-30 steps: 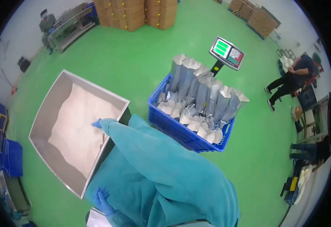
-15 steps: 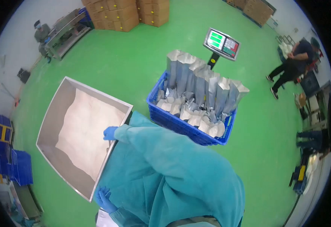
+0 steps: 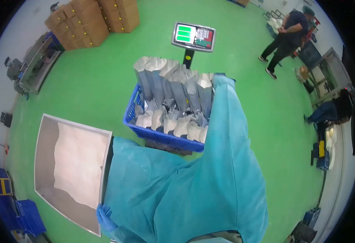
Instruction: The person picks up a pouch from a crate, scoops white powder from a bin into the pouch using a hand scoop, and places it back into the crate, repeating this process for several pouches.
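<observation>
My left hand (image 3: 105, 218), in a blue glove, is at the near right corner of a metal bin (image 3: 107, 162). Its fingers look loosely apart, with nothing seen in them. Pale powder (image 3: 80, 162) lies in the bin. My right sleeve (image 3: 228, 105) reaches forward over the right end of a blue crate (image 3: 165, 139); the hand beyond the cuff is hidden, close to the last silver bags. Tall open silver bags (image 3: 177, 89) stand in the crate's back row. Shorter bags (image 3: 181, 128) with pale tops fill the front row.
Behind the crate rises a scale display (image 3: 193, 37) with green digits. Stacked cartons (image 3: 82, 24) stand at the back left, near a metal table (image 3: 41, 67). One person (image 3: 289, 36) stands at the right; another (image 3: 331, 107) is farther along the wall. Blue crates (image 3: 27, 216) lie at the lower left.
My right hand has left the bin's rim and swung right to the far end of the bags. The view has turned right. My left hand stays by the bin's near corner.
</observation>
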Motion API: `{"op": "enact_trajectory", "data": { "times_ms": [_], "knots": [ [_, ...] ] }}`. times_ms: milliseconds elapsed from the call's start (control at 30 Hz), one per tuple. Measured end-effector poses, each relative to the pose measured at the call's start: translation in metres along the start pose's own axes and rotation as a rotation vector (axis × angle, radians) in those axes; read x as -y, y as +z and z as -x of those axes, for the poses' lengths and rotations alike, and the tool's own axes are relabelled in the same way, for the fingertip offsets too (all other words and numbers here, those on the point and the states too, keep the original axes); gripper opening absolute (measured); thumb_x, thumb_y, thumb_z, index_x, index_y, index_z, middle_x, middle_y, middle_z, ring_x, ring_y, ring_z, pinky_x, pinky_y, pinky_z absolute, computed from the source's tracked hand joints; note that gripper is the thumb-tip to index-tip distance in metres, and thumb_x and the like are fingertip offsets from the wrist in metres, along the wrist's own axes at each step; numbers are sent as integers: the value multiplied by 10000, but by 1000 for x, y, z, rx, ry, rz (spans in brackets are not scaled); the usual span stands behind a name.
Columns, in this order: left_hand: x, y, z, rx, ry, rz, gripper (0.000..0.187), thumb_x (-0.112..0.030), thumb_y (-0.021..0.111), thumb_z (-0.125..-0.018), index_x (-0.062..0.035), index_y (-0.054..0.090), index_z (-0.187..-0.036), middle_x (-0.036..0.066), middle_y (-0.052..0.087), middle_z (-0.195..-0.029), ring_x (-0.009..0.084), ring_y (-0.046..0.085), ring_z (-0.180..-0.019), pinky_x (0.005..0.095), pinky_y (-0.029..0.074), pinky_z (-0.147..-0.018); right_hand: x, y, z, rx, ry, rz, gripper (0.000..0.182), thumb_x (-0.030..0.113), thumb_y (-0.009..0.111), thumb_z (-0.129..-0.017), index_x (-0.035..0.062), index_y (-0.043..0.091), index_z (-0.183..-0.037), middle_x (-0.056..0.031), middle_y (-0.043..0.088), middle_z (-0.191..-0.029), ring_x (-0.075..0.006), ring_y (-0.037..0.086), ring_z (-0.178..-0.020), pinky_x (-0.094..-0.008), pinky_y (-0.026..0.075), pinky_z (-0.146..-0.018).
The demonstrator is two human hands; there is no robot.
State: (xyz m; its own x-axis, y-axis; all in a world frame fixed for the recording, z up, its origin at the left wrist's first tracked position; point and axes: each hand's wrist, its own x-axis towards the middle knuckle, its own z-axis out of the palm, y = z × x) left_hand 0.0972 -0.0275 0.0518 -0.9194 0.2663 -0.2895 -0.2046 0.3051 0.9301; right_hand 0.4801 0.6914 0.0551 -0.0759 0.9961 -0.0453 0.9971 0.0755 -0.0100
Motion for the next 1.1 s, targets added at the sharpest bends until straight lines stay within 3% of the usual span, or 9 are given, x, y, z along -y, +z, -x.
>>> {"op": "enact_trajectory", "data": {
  "times_ms": [333,433,467,500,733,800,867,1000,1100],
  "knots": [
    [0,-5,19,-71,-32,-26,324,-218,427,-941,-15,537,-1169,99,610,-941,158,596,-782,266,483,-674,-12,57,-88,32,126,-135,381,342,398,-878,60,644,-949,-197,634,-975,-401,583,-938,-474,462,-753],
    [21,-24,14,-48,39,42,304,-213,461,-932,2,566,-1119,86,615,-885,151,582,-762,284,483,-692,-27,77,-134,-114,-133,-229,407,364,382,-884,58,641,-950,-197,636,-968,-406,581,-936,-476,457,-750],
    [22,-28,13,-68,46,97,297,-213,473,-928,6,578,-1100,80,615,-871,147,573,-758,286,480,-702,-18,79,-141,-160,-372,-49,428,376,393,-891,21,626,-948,-206,642,-927,-375,598,-868,-476,440,-702],
    [24,-38,14,-53,73,13,281,-205,503,-916,8,592,-1076,71,615,-887,144,560,-770,281,471,-726,5,92,-139,-282,-416,-389,389,345,419,-902,28,642,-922,-170,641,-789,-264,578,-677,-411,419,-583],
    [55,-106,105,-691,-85,-610,403,-384,578,-785,-94,604,-1062,141,630,-987,312,607,-904,397,482,-799,397,137,26,230,-1320,-837,185,234,471,-888,70,519,-816,-27,507,-746,-143,452,-640,-307,372,-557],
    [88,-126,141,-707,-339,-977,370,-399,570,-749,-103,630,-962,146,608,-979,316,589,-905,438,469,-778,522,171,110,685,-1233,-951,206,292,489,-874,93,540,-892,-36,545,-795,-157,464,-644,-291,365,-561],
    [110,-130,163,-565,-693,-973,362,-349,553,-772,-50,626,-964,161,621,-997,324,624,-855,433,488,-749,588,145,248,1194,-635,-1037,281,360,514,-856,114,563,-982,-40,562,-828,-171,474,-650,-286,366,-570],
    [166,-137,179,-733,-657,-910,256,-270,551,-771,-59,661,-864,127,654,-856,312,645,-777,410,510,-677,646,220,407,886,-869,-229,553,532,506,-821,170,479,-1239,-66,589,-916,-169,497,-692,-287,399,-617],
    [162,-145,183,-581,-665,-877,210,-229,555,-769,-81,671,-863,114,659,-845,296,651,-763,403,511,-669,626,258,463,792,-1480,346,679,611,335,-856,61,542,-1196,-189,606,-1059,-301,557,-1031,-423,419,-872]
  ]
}}
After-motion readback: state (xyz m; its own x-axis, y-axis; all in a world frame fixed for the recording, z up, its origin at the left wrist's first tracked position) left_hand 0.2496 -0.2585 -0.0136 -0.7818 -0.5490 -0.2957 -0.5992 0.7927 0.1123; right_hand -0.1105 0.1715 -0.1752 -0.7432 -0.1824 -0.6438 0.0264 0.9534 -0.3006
